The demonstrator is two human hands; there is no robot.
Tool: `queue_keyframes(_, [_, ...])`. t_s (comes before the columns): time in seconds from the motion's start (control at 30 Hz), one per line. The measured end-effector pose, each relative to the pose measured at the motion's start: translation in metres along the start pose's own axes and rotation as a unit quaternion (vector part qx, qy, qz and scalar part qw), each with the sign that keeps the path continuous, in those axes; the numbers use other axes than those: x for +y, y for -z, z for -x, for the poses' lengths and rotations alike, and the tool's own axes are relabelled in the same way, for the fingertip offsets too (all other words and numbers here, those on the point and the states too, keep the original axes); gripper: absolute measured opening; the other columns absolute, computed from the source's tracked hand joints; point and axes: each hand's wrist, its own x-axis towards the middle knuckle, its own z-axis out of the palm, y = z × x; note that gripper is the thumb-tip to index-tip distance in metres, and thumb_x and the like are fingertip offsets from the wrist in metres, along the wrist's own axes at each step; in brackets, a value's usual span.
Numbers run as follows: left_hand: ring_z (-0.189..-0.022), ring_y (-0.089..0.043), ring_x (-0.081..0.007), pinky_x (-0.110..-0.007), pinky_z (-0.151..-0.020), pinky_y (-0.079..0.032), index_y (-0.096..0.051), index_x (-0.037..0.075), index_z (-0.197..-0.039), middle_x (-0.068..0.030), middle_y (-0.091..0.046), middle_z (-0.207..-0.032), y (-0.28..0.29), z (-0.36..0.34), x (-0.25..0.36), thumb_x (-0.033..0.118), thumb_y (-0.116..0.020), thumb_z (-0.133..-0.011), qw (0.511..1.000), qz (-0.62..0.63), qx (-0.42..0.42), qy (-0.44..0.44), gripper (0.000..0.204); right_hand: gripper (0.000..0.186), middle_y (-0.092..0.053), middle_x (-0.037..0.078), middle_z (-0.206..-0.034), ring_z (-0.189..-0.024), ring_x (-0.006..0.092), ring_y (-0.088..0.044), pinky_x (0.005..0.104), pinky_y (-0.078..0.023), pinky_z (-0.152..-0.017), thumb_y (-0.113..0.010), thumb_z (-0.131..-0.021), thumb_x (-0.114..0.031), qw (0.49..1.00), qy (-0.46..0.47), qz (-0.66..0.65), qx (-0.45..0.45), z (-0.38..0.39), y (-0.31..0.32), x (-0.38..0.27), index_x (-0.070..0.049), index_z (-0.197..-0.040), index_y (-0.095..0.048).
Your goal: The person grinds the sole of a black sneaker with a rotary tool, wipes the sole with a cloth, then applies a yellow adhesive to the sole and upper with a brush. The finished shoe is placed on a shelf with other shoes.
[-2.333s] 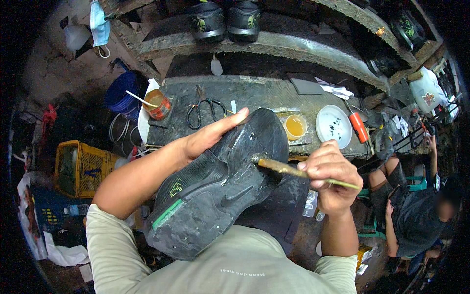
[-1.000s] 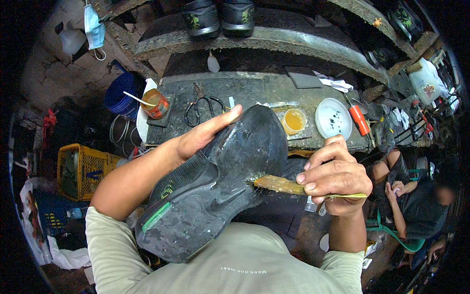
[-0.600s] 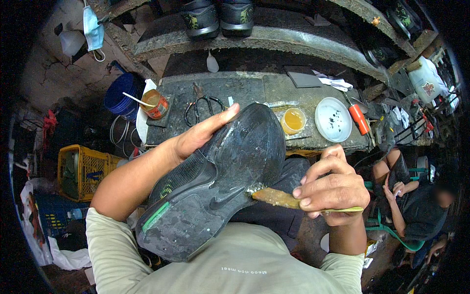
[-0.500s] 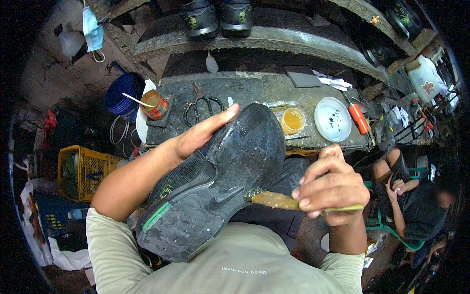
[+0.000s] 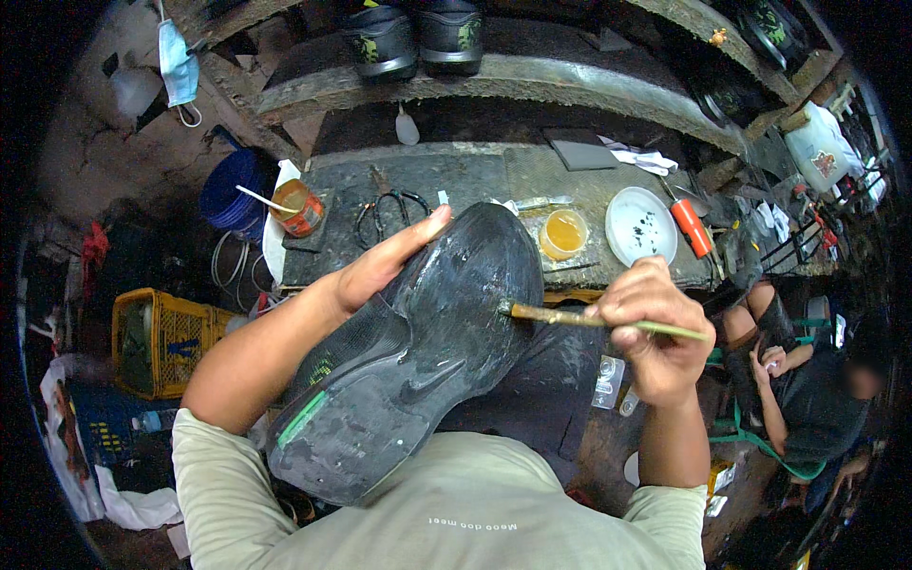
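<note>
A black shoe with a green stripe lies tilted across my lap, sole toward me, its forefoot streaked with a wet, glossy coating. My left hand grips its left side near the front, thumb along the edge and other fingers hidden behind it. My right hand is closed on a thin brush, whose bristle tip touches the right part of the forefoot. Beyond the shoe, a cup of amber liquid and a white dish with dark flecks sit on the worn bench.
Scissors, an orange can and an orange-handled tool occupy the bench. A blue bucket and yellow crate stand left. Shoes rest on the shelf above. A seated co-worker is at the right.
Since half a second ago, my right hand and the brush have moved up, the tip shifting higher and rightward on the sole. My left hand keeps its grip on the shoe.
</note>
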Motion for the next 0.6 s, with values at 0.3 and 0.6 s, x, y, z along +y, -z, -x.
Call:
queue_keyframes(0.3, [-0.113,-0.070,-0.0252,-0.042,-0.099,-0.057,-0.054,-0.001,-0.141,-0.0181,-0.067,-0.130,0.017,-0.009,0.002,0.058,-0.039,-0.106,0.992,0.056,0.067,-0.092,0.069,0.022,-0.072,0.012,-0.093,-0.084,0.0193,-0.067,0.0347,-0.049,-0.077,-0.075,-0.089,-0.015,0.980,-0.065,-0.147,0.120,0.008,0.005,-0.007,0.000,-0.105,-0.070])
queue_keyframes(0.6, [-0.117,-0.066,-0.0351,-0.052,-0.102,-0.052,-0.048,0.007,-0.148,-0.0172,-0.062,-0.138,0.040,0.019,-0.060,0.076,-0.033,-0.098,0.921,0.186,0.191,-0.284,0.087,0.017,-0.072,0.006,-0.100,-0.096,0.0135,-0.066,0.0292,-0.052,-0.085,-0.067,-0.100,-0.013,0.948,-0.244,0.122,0.162,0.007,0.036,0.085,0.000,-0.110,-0.071])
